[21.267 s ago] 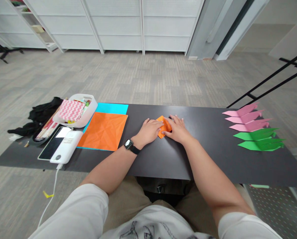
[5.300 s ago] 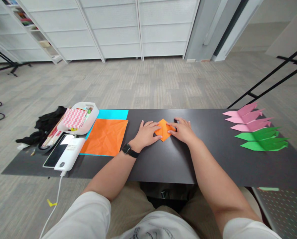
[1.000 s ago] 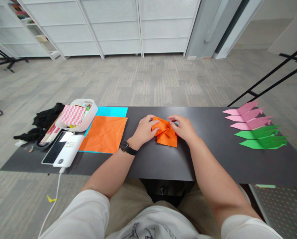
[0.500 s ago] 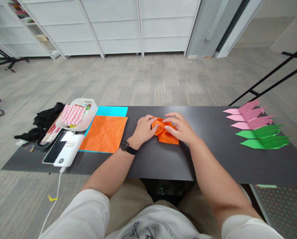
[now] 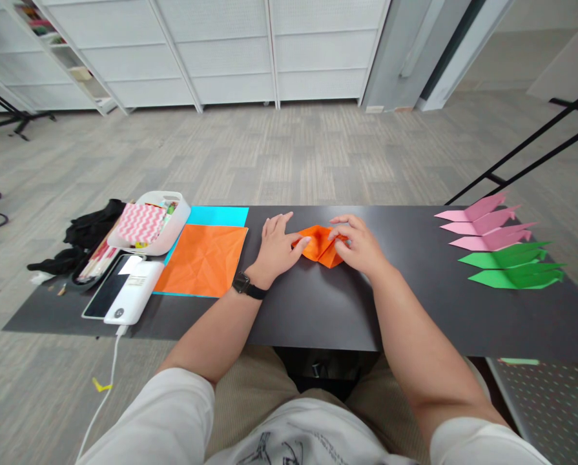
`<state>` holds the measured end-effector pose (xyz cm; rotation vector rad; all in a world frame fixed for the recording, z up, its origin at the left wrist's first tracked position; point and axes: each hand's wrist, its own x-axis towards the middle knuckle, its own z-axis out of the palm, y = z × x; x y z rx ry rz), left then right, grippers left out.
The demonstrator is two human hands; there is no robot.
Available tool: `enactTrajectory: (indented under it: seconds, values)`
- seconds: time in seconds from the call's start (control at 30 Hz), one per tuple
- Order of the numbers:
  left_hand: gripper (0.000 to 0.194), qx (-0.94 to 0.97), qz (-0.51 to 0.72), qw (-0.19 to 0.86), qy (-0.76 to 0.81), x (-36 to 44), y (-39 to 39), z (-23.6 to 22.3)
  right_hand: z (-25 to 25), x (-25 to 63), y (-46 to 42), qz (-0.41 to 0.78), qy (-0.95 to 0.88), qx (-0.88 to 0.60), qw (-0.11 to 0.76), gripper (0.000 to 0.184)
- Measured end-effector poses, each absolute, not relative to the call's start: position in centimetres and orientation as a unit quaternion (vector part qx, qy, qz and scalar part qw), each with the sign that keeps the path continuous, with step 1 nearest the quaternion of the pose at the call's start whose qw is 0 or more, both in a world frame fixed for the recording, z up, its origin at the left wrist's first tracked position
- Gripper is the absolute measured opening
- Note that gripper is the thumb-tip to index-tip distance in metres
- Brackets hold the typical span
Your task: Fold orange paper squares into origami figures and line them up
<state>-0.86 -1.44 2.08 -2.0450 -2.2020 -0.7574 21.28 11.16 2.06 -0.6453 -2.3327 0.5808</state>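
Note:
A partly folded piece of orange origami paper point(image 5: 321, 247) lies on the dark table between my two hands, with creases running through it and its edges partly raised. My left hand point(image 5: 278, 248) is at its left end, fingers spread and stretched out, the thumb touching the paper. A dark watch sits on that wrist. At the right end, my right hand point(image 5: 359, 244) has curled fingers, with thumb and fingertips pinching the paper's edge. The fingers of both hands cover parts of the outer edges.
On the left lie flat orange sheets point(image 5: 202, 258) over blue paper point(image 5: 221, 215). Beyond them are a white basket point(image 5: 175, 223), a phone point(image 5: 107, 289) and a white power bank point(image 5: 134, 294) with a cable. Pink folded birds point(image 5: 482, 223) and green folded birds point(image 5: 506, 258) line the right side.
The orange paper's lower flap has been folded up, so the piece looks more compact. My left fingers have lifted and spread; my right fingers have curled at the right edge.

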Motion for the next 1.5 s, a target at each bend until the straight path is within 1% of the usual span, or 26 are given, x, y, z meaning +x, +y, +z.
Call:
enactTrajectory:
  seconds: [0.17,0.33,0.5,0.67,0.83,1.0,1.23,1.33,1.5]
  values:
    - [0.036,-0.712,-0.226,0.029,-0.664,-0.2,-1.6,2.5,1.7,21.3,11.4,0.199,-0.876,-0.279,0.339,0.02]
    - [0.045,-0.755,-0.206,0.044,-0.621,0.4,-1.9,3.0,1.6,21.4,11.4,0.194,-0.877,-0.291,0.329,0.018]
    - [0.027,-0.792,-0.19,0.047,-0.578,0.8,-2.3,3.1,1.8,21.3,11.1,0.194,-0.878,-0.284,0.333,0.019]
    - [0.024,-0.813,-0.181,0.038,-0.551,0.9,-2.5,3.0,2.1,21.2,10.8,0.201,-0.877,-0.278,0.336,0.02]
    - [0.023,-0.819,-0.161,0.027,-0.55,0.9,-2.4,3.1,2.2,21.2,10.7,0.197,-0.878,-0.275,0.339,0.021]
    - [0.018,-0.811,-0.155,0.017,-0.564,1.2,-2.6,3.4,2.5,21.2,10.6,0.2,-0.885,-0.278,0.315,0.024]
    - [0.016,-0.773,-0.171,0.024,-0.61,1.0,-2.4,3.2,2.4,21.6,11.2,0.179,-0.891,-0.296,0.296,0.019]
    - [0.019,-0.769,-0.164,0.012,-0.618,0.7,-2.2,3.0,2.2,21.9,11.5,0.169,-0.896,-0.299,0.281,0.019]
    - [0.021,-0.775,-0.142,-0.002,-0.616,0.3,-1.9,2.8,1.9,22.5,11.7,0.16,-0.909,-0.301,0.239,0.014]
